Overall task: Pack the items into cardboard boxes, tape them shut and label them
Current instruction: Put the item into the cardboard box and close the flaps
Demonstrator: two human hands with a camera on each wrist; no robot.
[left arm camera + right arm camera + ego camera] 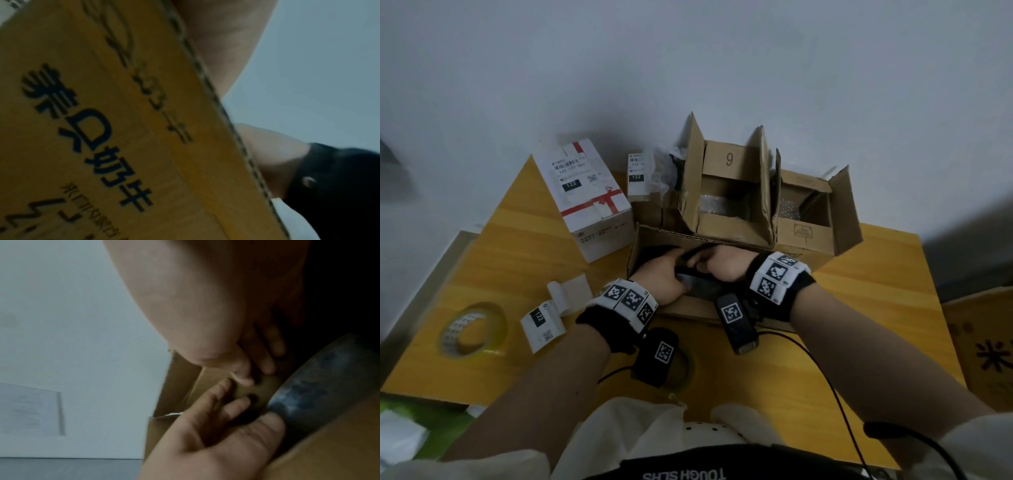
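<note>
Brown cardboard box (674,310) is sitting open on the yellow table (517,260). Both hands are reaching inside it. The left hand (666,274) is lying fairly flat on a dark thing (312,395), and the right hand (717,263) is curling its fingers around it.

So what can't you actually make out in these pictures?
- The dark item in the near cardboard box: head view, both hands cover it; right wrist view, blurred.
- Left hand fingers: left wrist view, the box wall fills the frame.
- Right hand grip: fingertips hidden in the box.
- Shipping label text on the white box: too small.
- Contents of the box marked 9: shadowed, blurred.
</note>
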